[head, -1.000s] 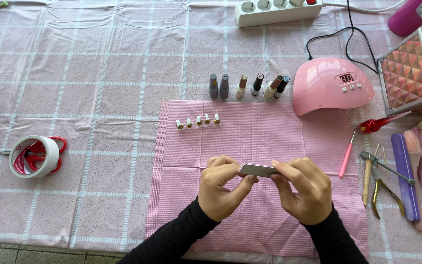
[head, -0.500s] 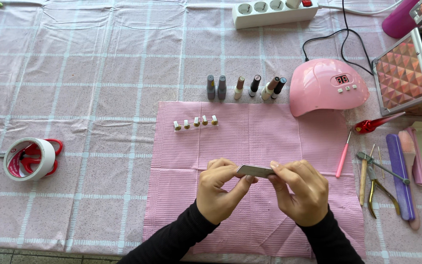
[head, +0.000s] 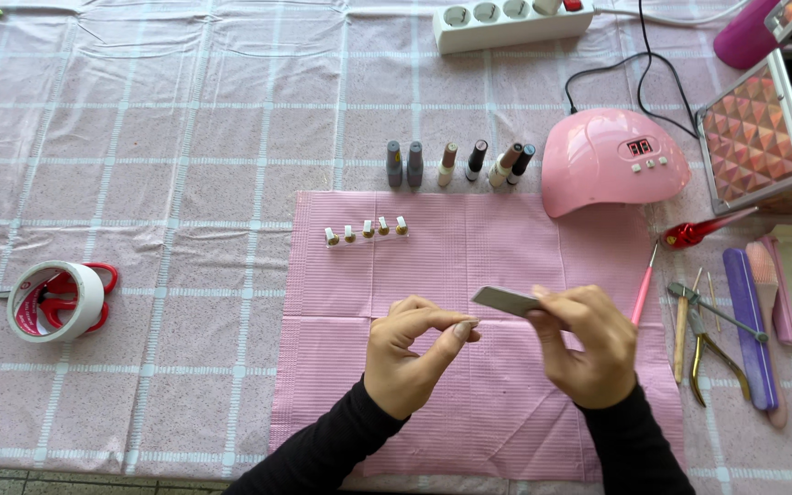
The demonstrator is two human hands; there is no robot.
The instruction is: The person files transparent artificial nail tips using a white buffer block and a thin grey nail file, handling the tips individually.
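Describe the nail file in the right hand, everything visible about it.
The nail file is a thin, flat, grey strip with a matte, gritty-looking face and a rounded free end. The right hand pinches its right end, which the fingers hide. It is held in the air above the pink mat, roughly level, its free end pointing left and slightly away. The left hand is just below it; no contact shows.

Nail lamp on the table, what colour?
Pink nail lamp, glossy dome; the head view shows it.
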